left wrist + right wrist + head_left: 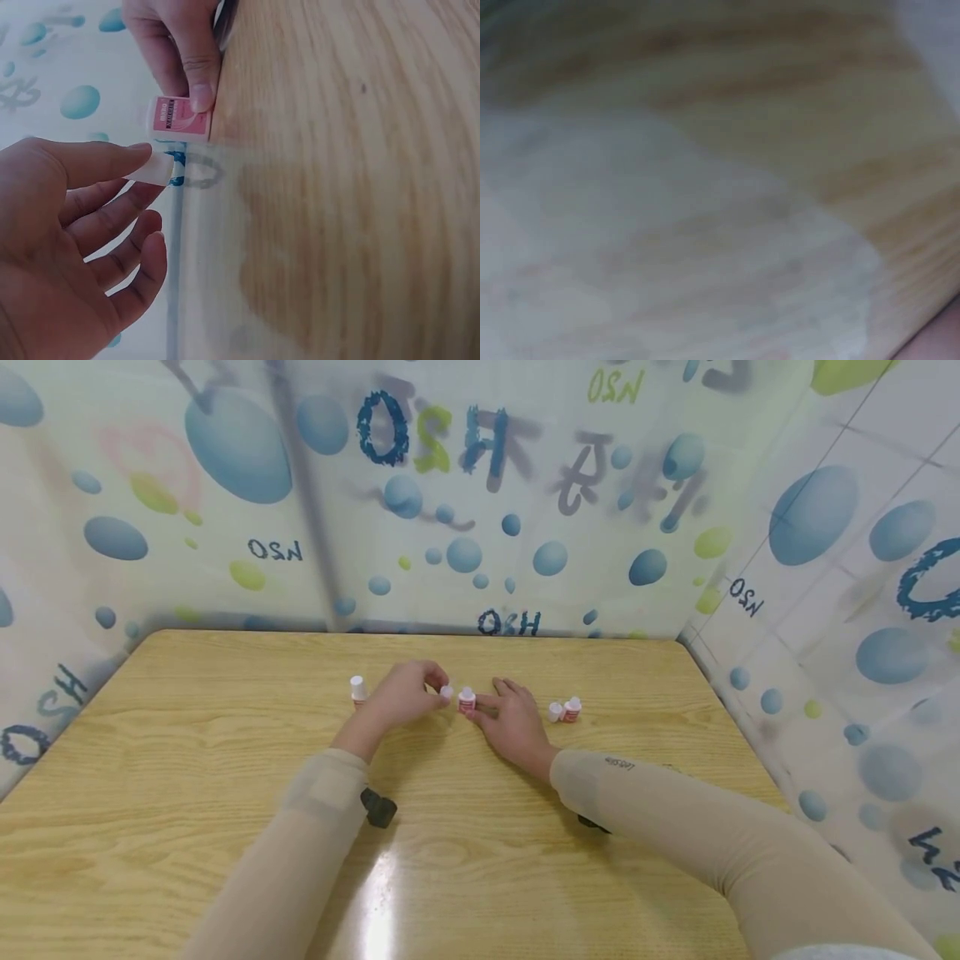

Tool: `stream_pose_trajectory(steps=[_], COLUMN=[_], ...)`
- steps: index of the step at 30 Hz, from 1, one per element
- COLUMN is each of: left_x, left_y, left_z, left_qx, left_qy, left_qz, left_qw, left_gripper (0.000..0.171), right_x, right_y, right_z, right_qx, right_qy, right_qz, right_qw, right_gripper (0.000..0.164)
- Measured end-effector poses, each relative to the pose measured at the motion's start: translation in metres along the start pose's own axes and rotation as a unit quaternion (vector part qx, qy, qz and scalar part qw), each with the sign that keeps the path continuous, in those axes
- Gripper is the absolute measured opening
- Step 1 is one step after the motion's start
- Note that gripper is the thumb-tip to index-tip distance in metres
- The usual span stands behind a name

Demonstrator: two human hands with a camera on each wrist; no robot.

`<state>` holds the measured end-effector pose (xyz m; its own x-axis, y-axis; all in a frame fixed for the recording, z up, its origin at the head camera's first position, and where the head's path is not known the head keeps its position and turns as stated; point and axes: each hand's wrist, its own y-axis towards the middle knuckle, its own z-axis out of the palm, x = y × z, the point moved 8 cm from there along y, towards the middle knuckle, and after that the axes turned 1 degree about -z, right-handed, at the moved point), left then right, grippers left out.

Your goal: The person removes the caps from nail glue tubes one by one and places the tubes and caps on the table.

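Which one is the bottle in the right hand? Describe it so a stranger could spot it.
Look at the far half of the wooden table. There, between the left hand and the right hand, stands a small white-and-red bottle. Unlike the left bottle and the right bottle, it is held.

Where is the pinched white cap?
In the head view, the white cap is pinched by the left hand, slightly left of centre, left of the middle bottle.
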<state>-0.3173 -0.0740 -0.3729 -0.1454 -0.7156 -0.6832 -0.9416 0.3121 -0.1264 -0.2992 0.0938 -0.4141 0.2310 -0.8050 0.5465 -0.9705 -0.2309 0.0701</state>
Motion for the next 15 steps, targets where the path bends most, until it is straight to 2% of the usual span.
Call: stream_pose_trajectory(steps=[8, 15], left_x=[0.007, 0.010], left_y=[0.007, 0.009], left_z=[0.008, 0.013], left_qx=[0.004, 0.017], left_qy=[-0.016, -0.019], left_qz=[-0.010, -0.017], left_qw=[0.9998, 0.9995], left_gripper=[0.021, 0.023], right_x=[0.001, -0.001], right_y=[0.001, 0.000], right_z=[0.000, 0.000], right_qx=[-0.007, -0.005], right_qy=[-0.006, 0.001], right_qz=[-0.009, 0.000], right_qw=[1.000, 1.000], right_gripper=[0.043, 0.043])
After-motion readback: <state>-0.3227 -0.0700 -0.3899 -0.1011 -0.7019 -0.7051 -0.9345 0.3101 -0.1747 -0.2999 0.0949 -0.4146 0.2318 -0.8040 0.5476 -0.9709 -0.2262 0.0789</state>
